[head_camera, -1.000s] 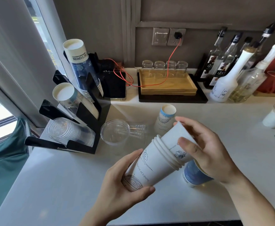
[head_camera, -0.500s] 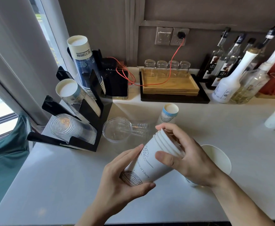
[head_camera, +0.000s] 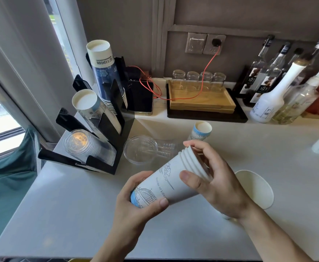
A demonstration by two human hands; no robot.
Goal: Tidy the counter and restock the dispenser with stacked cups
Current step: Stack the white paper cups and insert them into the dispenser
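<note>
- The stack of white paper cups (head_camera: 171, 179) is up off the counter (head_camera: 79, 214), tilted, with the base toward the lower left and the nested rims toward the upper right.
- The left hand (head_camera: 136, 203) is wrapped around the base end, thumb across the blue bridge print.
- The right hand (head_camera: 214, 178) curls round the rim end, thumb on the side wall and fingers over the top rims.
- Just behind the right wrist a single white cup (head_camera: 257, 188) lies on the counter, mouth facing the camera.
- Further back a small blue-printed paper cup (head_camera: 200, 132) and a run of clear plastic cups (head_camera: 145, 151) lie on their sides, near each other.
- The black dispenser rack (head_camera: 105, 146) sits at the left edge by the window, with clear cups in the lowest slot and paper cups in the two above.
- Along the wall there's a wooden tray (head_camera: 200, 103) with upturned glasses and a bunch of bottles (head_camera: 272, 91) at the right.
</note>
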